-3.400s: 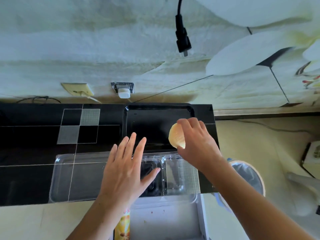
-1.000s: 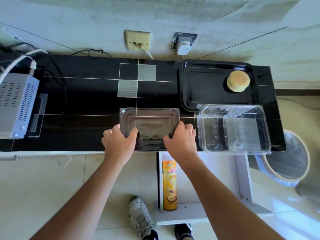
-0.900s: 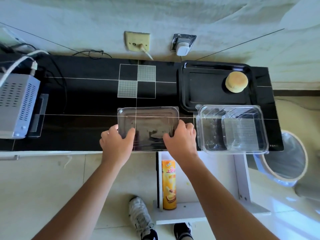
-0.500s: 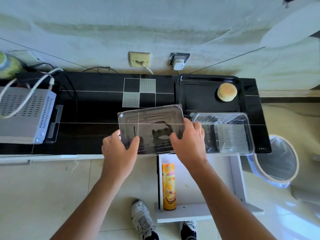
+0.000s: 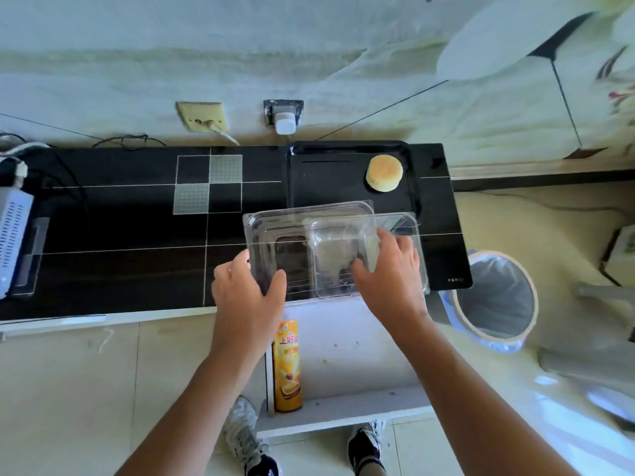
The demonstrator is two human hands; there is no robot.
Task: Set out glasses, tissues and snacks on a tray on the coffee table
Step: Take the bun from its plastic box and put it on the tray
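A black tray lies at the back right of the black table, with one round yellow cake on it. In front of the tray stands a clear plastic snack box. I hold its clear lid over the box, shifted to the left. My left hand grips the lid's left front corner. My right hand grips its right edge, fingers curled over it.
An orange crisp tube stands on a white shelf below the table's front edge. A lined bin stands at the right. A grey perforated device with cables sits at the far left. Wall sockets are behind the table.
Earlier my right hand set the cake on the tray. Since then both hands lifted the clear lid from the table and carried it right, over the open box.
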